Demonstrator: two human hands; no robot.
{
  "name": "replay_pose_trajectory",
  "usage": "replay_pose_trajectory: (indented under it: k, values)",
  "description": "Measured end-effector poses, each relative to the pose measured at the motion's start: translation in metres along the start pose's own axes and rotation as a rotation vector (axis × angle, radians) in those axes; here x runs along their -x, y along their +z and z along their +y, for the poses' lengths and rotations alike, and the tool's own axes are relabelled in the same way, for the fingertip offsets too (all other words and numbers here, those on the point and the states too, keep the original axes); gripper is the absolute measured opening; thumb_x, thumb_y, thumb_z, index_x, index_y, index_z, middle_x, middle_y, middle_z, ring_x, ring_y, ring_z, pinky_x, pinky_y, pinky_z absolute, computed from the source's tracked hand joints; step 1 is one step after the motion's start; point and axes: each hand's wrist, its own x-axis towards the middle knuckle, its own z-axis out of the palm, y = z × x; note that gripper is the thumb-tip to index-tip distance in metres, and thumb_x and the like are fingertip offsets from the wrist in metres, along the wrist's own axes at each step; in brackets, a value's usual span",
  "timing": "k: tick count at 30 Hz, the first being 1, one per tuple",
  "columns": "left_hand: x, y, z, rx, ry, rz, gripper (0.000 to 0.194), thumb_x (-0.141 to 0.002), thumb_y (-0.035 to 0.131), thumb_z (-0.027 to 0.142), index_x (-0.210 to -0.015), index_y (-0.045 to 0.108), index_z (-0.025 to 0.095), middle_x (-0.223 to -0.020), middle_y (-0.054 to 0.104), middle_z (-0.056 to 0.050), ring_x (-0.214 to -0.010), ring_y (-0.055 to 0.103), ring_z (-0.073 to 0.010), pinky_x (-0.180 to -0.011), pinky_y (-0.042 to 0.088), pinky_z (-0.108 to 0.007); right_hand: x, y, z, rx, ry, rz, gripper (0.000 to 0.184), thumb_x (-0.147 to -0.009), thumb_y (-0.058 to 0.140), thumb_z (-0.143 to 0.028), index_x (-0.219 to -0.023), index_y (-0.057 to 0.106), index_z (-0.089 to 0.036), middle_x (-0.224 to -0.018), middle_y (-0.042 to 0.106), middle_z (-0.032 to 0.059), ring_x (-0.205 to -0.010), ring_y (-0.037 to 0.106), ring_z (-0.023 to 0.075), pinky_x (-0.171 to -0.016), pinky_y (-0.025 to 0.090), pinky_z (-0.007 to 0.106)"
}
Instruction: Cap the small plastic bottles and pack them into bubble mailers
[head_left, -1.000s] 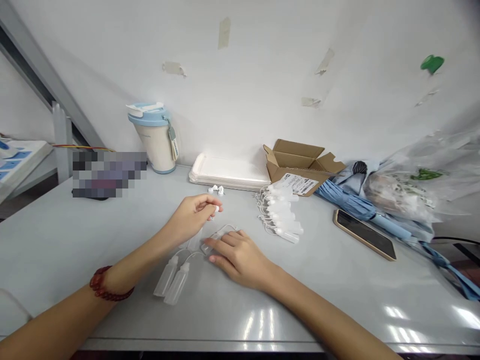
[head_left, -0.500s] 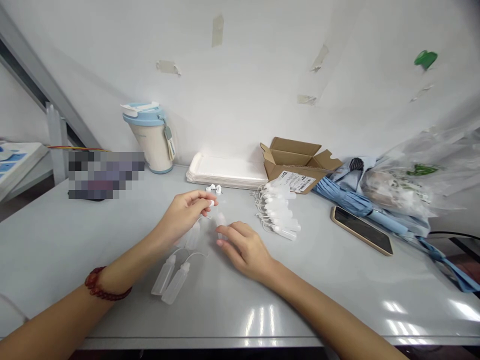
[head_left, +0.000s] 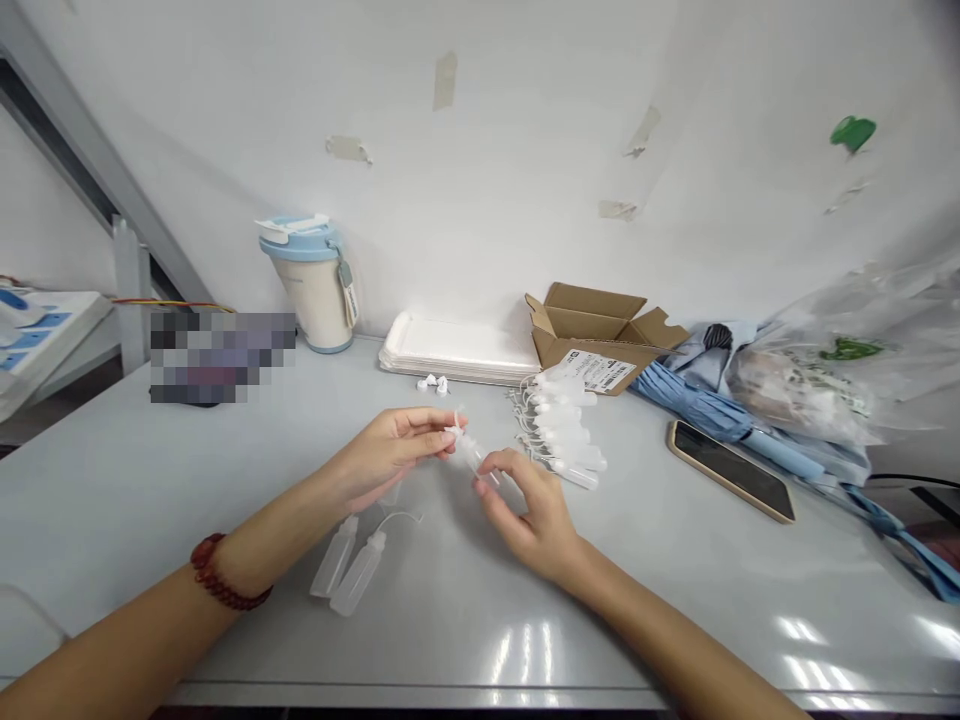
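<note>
A small translucent squeeze bottle (head_left: 474, 456) is held between my hands, tilted, its neck toward the left. My left hand (head_left: 397, 448) is closed in a pinch on a white cap at the neck. Around the lower end of the bottle are the fingertips of my right hand (head_left: 531, 512). Two similar bottles (head_left: 358, 574) with thin tubes lie below my left wrist, and another is partly hidden behind the left hand. A few loose white caps (head_left: 433, 384) sit beyond my hands. To the right lies a row of capped bottles (head_left: 562, 432) with bent tubes.
At the back stand a stack of white trays (head_left: 465, 350), an open cardboard box (head_left: 592, 345) and a tumbler (head_left: 315, 295). A phone (head_left: 729, 470), a folded blue umbrella (head_left: 697, 412) and plastic bags (head_left: 817, 370) occupy the right. A pixelated object (head_left: 221, 358) lies left.
My left hand has brought the white cap to the bottle's neck. My right hand has lifted and tilted the bottle, shifting slightly right. The whole view has shifted a little.
</note>
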Motion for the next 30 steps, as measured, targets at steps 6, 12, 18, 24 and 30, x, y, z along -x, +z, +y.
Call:
replay_pose_trajectory:
  k: [6, 12, 18, 24, 30]
  values:
    - [-0.002, 0.000, -0.001, -0.038, 0.036, -0.061, 0.020, -0.073, 0.070, 0.028, -0.091, 0.071, 0.020, -0.089, 0.066, -0.004, -0.080, 0.059, -0.0160, -0.085, 0.046, -0.033, -0.007, -0.001, -0.002, -0.632, 0.477, -0.037, 0.012, -0.087, 0.048, -0.032, -0.085, 0.043, -0.022, -0.064, 0.059, -0.0027, -0.065, 0.054, 0.0137, -0.068, 0.041, 0.029]
    - [-0.001, 0.001, -0.004, -0.184, 0.110, -0.072, 0.020, -0.073, 0.069, 0.034, -0.088, 0.067, 0.020, -0.087, 0.066, -0.004, -0.084, 0.061, -0.0186, -0.083, 0.048, -0.034, -0.012, -0.002, 0.004, -0.940, 0.659, -0.010, 0.020, -0.083, 0.053, -0.039, -0.083, 0.041, -0.023, -0.052, 0.047, -0.0069, -0.052, 0.045, 0.0124, -0.060, 0.038, 0.029]
    - [0.001, 0.009, -0.002, -0.162, 0.187, -0.011, 0.022, -0.070, 0.071, 0.028, -0.087, 0.061, 0.018, -0.085, 0.064, -0.003, -0.086, 0.061, -0.0180, -0.082, 0.049, -0.033, -0.013, -0.004, 0.004, -0.942, 0.696, -0.012, 0.028, -0.084, 0.054, -0.047, -0.084, 0.041, -0.023, -0.050, 0.046, -0.0081, -0.047, 0.041, 0.0101, -0.059, 0.038, 0.028]
    - [0.001, 0.010, -0.002, -0.161, 0.152, 0.050, 0.025, -0.071, 0.071, 0.031, -0.090, 0.061, 0.018, -0.084, 0.065, -0.002, -0.077, 0.061, -0.0156, -0.077, 0.048, -0.031, -0.013, -0.003, 0.003, -0.860, 0.623, -0.031, 0.029, -0.086, 0.050, -0.049, -0.089, 0.040, -0.022, -0.061, 0.056, -0.0034, -0.053, 0.049, 0.0118, -0.062, 0.040, 0.029]
    - [0.001, 0.007, -0.004, -0.161, 0.076, 0.056, 0.029, -0.074, 0.069, 0.036, -0.097, 0.063, 0.019, -0.068, 0.062, 0.001, -0.063, 0.057, -0.0146, -0.070, 0.046, -0.030, -0.002, 0.000, 0.007, -0.198, 0.258, -0.009, 0.020, -0.094, 0.037, -0.037, -0.104, 0.040, -0.021, -0.075, 0.061, 0.0021, -0.063, 0.054, 0.0142, -0.063, 0.043, 0.030]
